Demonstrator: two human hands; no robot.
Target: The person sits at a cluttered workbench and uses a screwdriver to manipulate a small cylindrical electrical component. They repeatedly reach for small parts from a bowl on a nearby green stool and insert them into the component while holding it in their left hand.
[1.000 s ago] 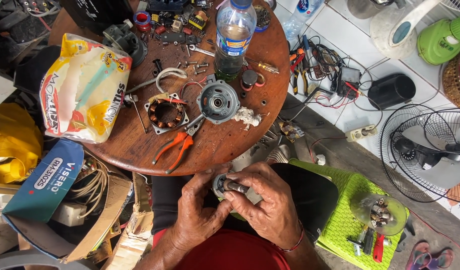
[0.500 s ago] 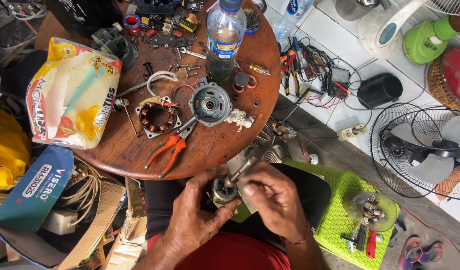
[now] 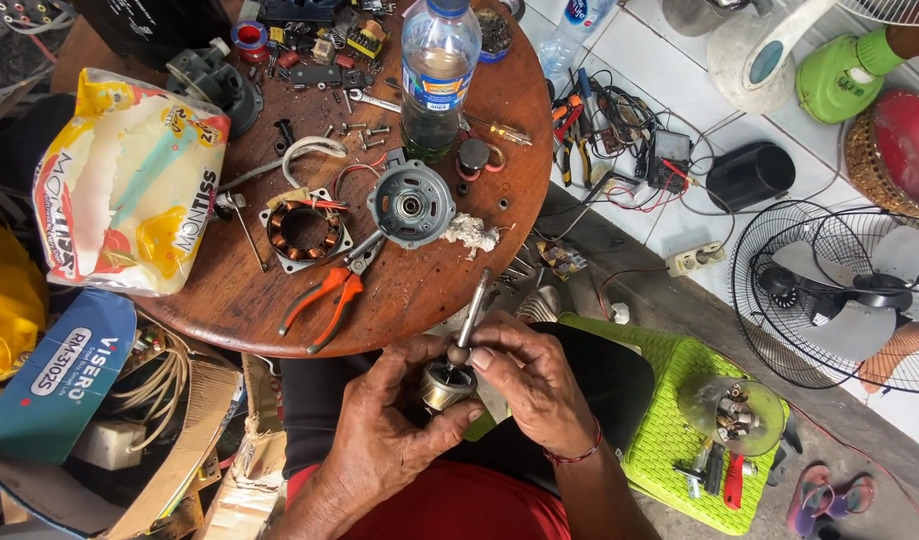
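Small cylindrical motor rotor (image 3: 448, 384) — dull brassy metal body, smooth bright steel shaft (image 3: 472, 311) rising from it.

Round brown wooden table (image 3: 460, 280) — worn, matt, scuffed top.

Grey round motor housing (image 3: 411, 205), cast metal, matt. Just left of it, the square stator with glossy copper windings (image 3: 305, 232). Orange-handled pliers (image 3: 325, 300): smooth plastic grips, dark metal nose.

Clear plastic bottle (image 3: 438, 75), glossy. Yellow-and-white plastic bag (image 3: 125, 185) at the left, shiny and crinkled. White wad of frayed fibre (image 3: 472, 235), rough.

Lime-green plastic stool (image 3: 670, 430) at the right, woven-looking, matt. Torn brown cardboard (image 3: 205, 420), near left — rough.
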